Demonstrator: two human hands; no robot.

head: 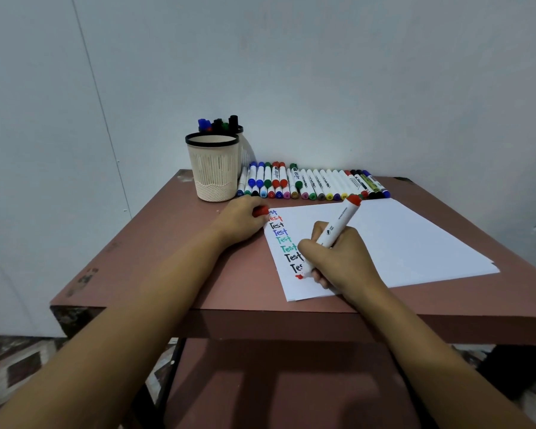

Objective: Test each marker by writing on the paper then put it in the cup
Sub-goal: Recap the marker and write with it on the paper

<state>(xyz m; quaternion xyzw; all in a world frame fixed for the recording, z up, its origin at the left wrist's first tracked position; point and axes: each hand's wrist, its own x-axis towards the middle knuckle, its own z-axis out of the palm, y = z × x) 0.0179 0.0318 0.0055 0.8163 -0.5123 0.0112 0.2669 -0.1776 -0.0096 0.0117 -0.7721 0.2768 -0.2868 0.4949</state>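
The white marker (334, 229) with a red end leans in my right hand (338, 261), red tip touching the paper (399, 236) under a column of "Test" words. Its red cap (261, 211) is in my left hand (240, 222). The ribbed cream cup (212, 168) stands upright beside the row of markers (310, 184) behind the paper

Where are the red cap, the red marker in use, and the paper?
red cap (261, 211): head view, its exposed red end.
red marker (338, 226): head view, middle of the white barrel.
paper (399, 236): head view, bare area right of the writing.
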